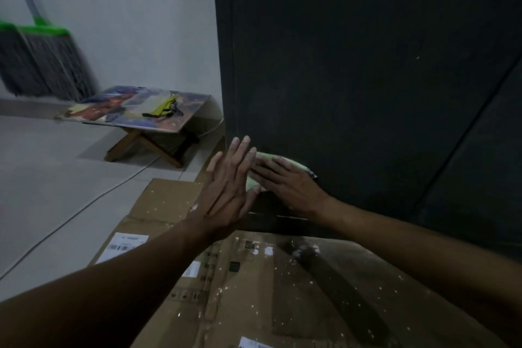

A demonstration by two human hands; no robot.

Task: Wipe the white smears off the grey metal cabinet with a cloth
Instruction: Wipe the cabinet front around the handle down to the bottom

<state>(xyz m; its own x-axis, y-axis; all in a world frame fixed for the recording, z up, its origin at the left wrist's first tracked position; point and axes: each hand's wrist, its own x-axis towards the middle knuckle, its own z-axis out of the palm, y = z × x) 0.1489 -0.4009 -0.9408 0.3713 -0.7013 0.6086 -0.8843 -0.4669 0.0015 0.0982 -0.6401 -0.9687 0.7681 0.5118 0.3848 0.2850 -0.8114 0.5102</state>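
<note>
Keep flat right hand (285, 186) pressing pale green cloth (278, 159) on dark grey metal cabinet (353, 65), open-fingered left hand (228, 186) empty alongside.

Flattened cardboard (282, 291) on floor at 6 o'clock, flecked white, shipping label (121, 246) on its left part, low folding wooden table (141, 113) with printed top at 9 o'clock, yellow-green item (165, 107) lying on it, green-headed broom (42, 59) at 10 o'clock against wall, thin cable (70, 217) across tiles.
</note>
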